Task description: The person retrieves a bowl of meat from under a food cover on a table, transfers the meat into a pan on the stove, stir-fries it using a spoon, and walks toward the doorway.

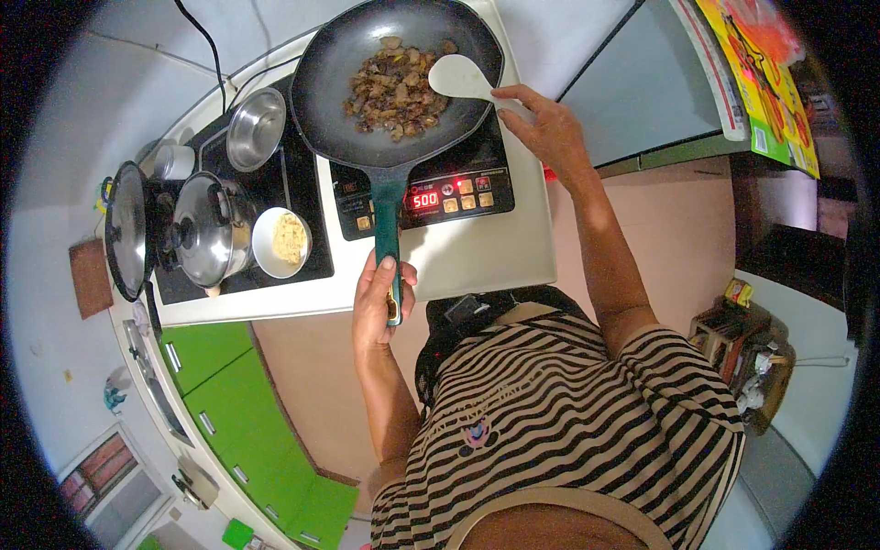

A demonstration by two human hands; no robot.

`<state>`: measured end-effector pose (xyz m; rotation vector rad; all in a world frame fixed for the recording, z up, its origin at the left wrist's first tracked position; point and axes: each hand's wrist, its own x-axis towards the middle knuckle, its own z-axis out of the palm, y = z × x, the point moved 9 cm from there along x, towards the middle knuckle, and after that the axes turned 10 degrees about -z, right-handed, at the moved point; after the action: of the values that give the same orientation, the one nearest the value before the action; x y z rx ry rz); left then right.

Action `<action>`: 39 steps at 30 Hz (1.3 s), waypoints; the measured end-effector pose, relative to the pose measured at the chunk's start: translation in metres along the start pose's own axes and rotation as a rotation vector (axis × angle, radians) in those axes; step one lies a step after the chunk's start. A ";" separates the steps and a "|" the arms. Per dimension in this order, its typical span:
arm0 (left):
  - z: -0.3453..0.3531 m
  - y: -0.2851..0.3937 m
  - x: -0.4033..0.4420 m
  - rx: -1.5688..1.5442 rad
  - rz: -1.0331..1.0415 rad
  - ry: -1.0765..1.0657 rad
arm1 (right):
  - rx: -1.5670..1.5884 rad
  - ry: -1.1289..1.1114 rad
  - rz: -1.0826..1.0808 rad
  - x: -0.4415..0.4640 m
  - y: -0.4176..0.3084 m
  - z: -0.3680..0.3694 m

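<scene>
My left hand (379, 289) is wrapped round the green handle (389, 215) of a dark frying pan (321, 101). The pan sits over an induction cooker (495, 192) whose red display reads 500. Browned chopped pieces of food (394, 90) lie in the middle of the pan. In my right hand (545, 128) is a white rice paddle (458, 77). Its broad head is over the right side of the pan, by the edge of the food; whether it touches the pan I cannot tell.
Left of the pan, a white bowl (272, 258) holds pale yellow chopped food. Near it are a lidded steel pot (203, 229), a steel bowl (256, 130) and an upright pan lid (128, 229). Green cabinets (243, 412) stand at lower left. A yellow packet (761, 82) hangs at upper right.
</scene>
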<state>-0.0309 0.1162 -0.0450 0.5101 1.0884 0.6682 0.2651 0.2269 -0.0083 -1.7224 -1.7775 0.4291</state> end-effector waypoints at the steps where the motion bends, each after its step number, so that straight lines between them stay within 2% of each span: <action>1: 0.000 -0.001 0.000 -0.003 -0.002 -0.002 | -0.017 0.015 -0.024 0.001 -0.003 -0.001; 8: -0.001 0.000 0.001 0.042 -0.003 0.002 | 0.005 0.070 -0.081 0.001 -0.008 -0.003; 15: 0.001 0.002 -0.001 -0.010 -0.001 0.010 | -0.050 0.019 -0.048 -0.001 -0.007 0.000; 17: 0.001 0.002 -0.001 -0.011 -0.004 0.011 | 0.005 0.115 -0.185 -0.003 -0.009 -0.001; 18: 0.002 0.003 -0.001 -0.017 0.000 0.009 | 0.005 0.115 -0.185 -0.004 -0.012 -0.004; 21: 0.000 0.002 0.000 -0.013 0.002 0.006 | 0.366 0.012 -0.053 -0.006 -0.009 -0.001; 23: 0.001 0.001 0.001 -0.002 0.001 0.000 | 0.681 -0.141 0.085 -0.011 0.001 0.014; 24: 0.001 0.002 0.000 0.001 0.004 0.010 | 0.680 -0.141 0.085 -0.011 -0.002 0.013; 26: 0.000 0.002 0.001 0.006 0.007 0.018 | 0.783 -0.025 -0.129 -0.008 -0.025 0.001; 30: 0.001 0.002 0.001 -0.015 0.006 0.004 | 0.676 0.043 -0.173 -0.007 -0.030 -0.003; 32: 0.002 0.002 0.000 -0.017 0.008 0.009 | 0.777 0.044 -0.032 -0.008 -0.018 0.002; 36: 0.001 0.002 0.000 -0.015 0.007 0.019 | 0.763 0.052 -0.028 -0.007 -0.019 0.001; 39: 0.003 0.003 -0.001 -0.022 0.004 0.014 | 0.605 0.059 -0.074 -0.007 -0.029 -0.003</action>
<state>-0.0292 0.1176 -0.0411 0.4899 1.0920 0.6877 0.2445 0.2166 0.0110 -1.2251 -1.4607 0.7816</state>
